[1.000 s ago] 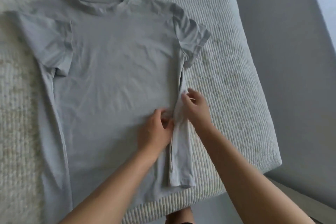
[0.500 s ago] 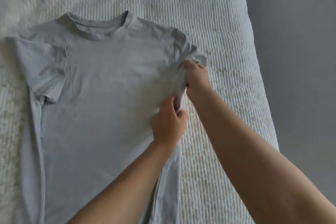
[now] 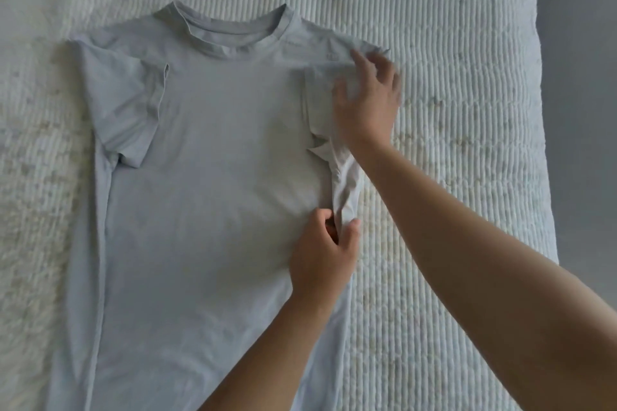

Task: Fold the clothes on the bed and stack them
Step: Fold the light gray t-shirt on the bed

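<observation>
Head view, T-shirt [image 3: 213, 210]: pale grey, spread flat on the bed [image 3: 450, 110], collar at the far end, hem running out of the bottom of the frame.
Head view, left edge of shirt: side strip already folded inward along a long straight crease; sleeve turned in over the chest.
Head view, right edge of shirt: side seam gathered into a raised ridge between the two hands; sleeve folded in over the chest, shoulder corner lying just at the fold.
Head view, left hand [image 3: 322, 252]: grip closed on the shirt, thumb and fingers pinching the bunched right side seam near mid-body.
Head view, right hand [image 3: 367, 103]: fingers spread and mostly straight, lying on the folded right sleeve at the shoulder; whether any fingertip hooks under the cloth edge is hard to make out, likely just pressing flat.
Head view, bed edges: ribbed white cover bare right of the shirt, broad strip out to the mattress edge; grey floor [image 3: 581, 77] beyond that edge at far right. Open cover also above the collar and along the left.
Head view, room for moving: both forearms coming in from bottom right, crossing the bare cover; nothing else lying on the bed within the frame.
Change from half a second ago: right hand gone from gripping cloth below the sleeve to resting higher, on the shoulder, now released; right sleeve now turned inward; left hand holding the same seam; shirt sitting further right in the frame.
</observation>
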